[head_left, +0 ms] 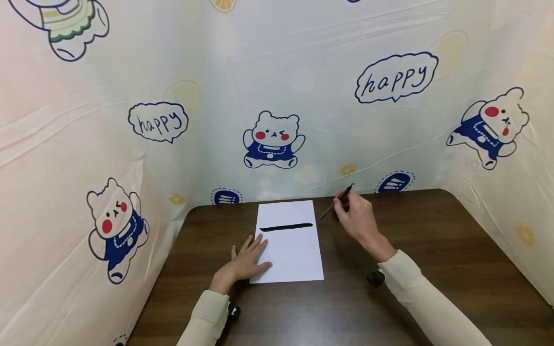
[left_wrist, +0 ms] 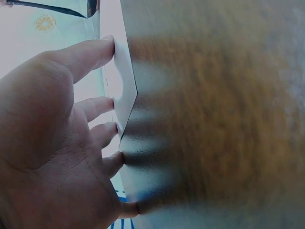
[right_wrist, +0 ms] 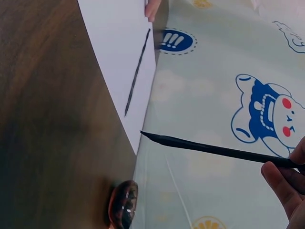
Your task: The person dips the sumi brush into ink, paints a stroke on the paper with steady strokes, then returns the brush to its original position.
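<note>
A white sheet of paper [head_left: 291, 259] lies on the brown table, with one thick black stroke [head_left: 286, 227] running across its upper part. My left hand [head_left: 247, 260] rests at the sheet's left side, fingers spread, thumb and some fingertips on the paper. In the left wrist view the little finger of that hand [left_wrist: 62, 138] reaches past the paper onto the table. To the right of the sheet, my right hand [head_left: 358, 216] pinches a dark writing brush [head_left: 335, 204]. In the right wrist view the brush [right_wrist: 214, 150] has its pointed black tip close to the sheet's edge.
A dark, shiny rounded object [right_wrist: 124, 205] with a reddish rim stands on the table near the right hand, mostly behind it in the head view. Light patterned fabric [head_left: 277, 72] hangs around the table's back and sides. Bare wood [head_left: 450, 250] extends to the right.
</note>
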### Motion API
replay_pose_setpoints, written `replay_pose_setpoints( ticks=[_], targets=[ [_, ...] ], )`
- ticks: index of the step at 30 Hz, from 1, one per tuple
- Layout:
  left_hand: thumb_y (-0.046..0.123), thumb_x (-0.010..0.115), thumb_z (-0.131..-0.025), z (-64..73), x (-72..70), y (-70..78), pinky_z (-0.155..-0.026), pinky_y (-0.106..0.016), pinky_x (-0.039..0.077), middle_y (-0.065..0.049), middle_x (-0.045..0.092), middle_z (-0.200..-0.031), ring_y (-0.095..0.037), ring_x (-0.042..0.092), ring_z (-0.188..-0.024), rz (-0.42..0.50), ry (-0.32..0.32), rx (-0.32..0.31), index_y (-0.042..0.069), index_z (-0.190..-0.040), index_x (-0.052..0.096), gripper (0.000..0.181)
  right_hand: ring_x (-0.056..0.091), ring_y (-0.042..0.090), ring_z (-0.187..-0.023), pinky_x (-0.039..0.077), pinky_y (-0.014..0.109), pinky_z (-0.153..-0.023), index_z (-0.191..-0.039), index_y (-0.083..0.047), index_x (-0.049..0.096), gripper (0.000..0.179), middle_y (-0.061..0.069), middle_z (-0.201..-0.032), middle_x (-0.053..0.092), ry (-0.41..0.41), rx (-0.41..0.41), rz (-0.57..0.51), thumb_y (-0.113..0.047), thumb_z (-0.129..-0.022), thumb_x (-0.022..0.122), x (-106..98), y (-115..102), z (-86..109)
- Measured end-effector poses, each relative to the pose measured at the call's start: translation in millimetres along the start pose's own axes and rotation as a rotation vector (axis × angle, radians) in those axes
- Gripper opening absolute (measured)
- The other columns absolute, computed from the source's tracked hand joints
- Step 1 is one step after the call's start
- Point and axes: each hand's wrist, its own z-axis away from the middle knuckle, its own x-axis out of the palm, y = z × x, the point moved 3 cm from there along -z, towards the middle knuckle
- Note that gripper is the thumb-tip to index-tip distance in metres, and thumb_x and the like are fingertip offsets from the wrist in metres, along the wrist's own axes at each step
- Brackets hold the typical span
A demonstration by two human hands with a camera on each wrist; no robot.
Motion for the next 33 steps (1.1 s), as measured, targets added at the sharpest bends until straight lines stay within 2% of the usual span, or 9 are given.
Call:
replay_pose_setpoints(
  ticks=[8,18,33],
  targets=[
    [0.058,0.054,-0.093,-0.8,1.4,-1.6,-0.108,-0.078,0.0,0.001,0.012,-0.167,-0.034,0.003,-0.154,-0.002,-0.01,-0.007,0.026,-0.156,0.027,0.075,0.068,0.018,-0.071,0.054,0.037,-0.059,-0.101,-0.005,0.065,0.012,0.008,-0.085,0.069,0.017,0.004,0.018,-0.013,-0.092,0.064,-18,2,-4.7],
    [0.058,0.054,-0.093,-0.4,1.1,-1.8,-0.108,-0.078,0.0,0.001,0.012,-0.166,-0.034,0.003,-0.154,0.003,-0.008,-0.011,0.025,-0.156,0.027,0.076,0.067,0.021,-0.072,0.053,0.041,-0.059,-0.101,-0.001,0.065,0.013,0.01,-0.087,0.068,0.086,-0.06,0.042,-0.008,-0.09,0.066,-42,10,-9.4],
    [0.058,0.054,-0.093,-0.6,0.8,-1.8,-0.108,-0.078,0.0,0.001,0.012,-0.166,-0.034,0.003,-0.154,-0.001,0.004,-0.006,0.025,-0.156,0.028,0.076,0.068,0.021,-0.069,0.054,0.04,-0.058,-0.102,0.0,0.064,0.015,0.012,-0.085,0.068,0.113,-0.076,0.118,-0.008,-0.09,0.064,-66,23,-12.0]
  ],
)
